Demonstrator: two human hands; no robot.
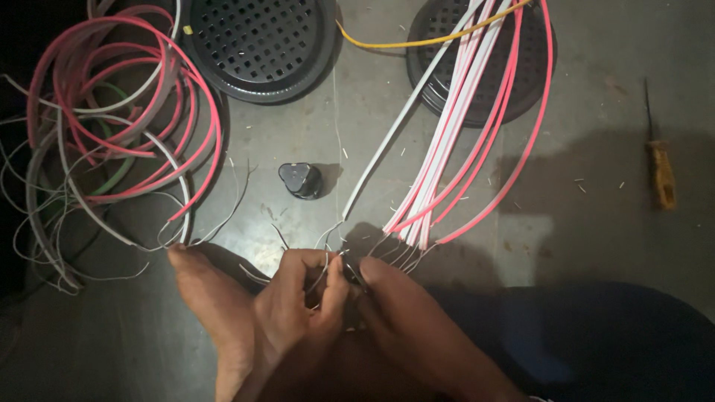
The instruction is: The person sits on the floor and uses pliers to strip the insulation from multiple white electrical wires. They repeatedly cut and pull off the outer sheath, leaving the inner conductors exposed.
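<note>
My left hand point(302, 294) and my right hand point(398, 305) meet low in the middle of the view, fingers pinched on thin bare wire strands point(339, 268). These strands come from a bundle of red and white insulated wires point(462, 134) running up to the right. A single grey-white cable point(387, 141) lies beside the bundle, its stripped end near my fingers. My bare foot point(197, 298) rests just left of my left hand.
A tangled coil of red, grey, white and green wires point(112, 112) lies at left. Two black round grilles point(257, 45) point(530, 74) sit at the top, with a yellow wire point(402, 43) between them. A small black plug point(300, 180) and a yellow-handled screwdriver point(661, 175) lie on the floor.
</note>
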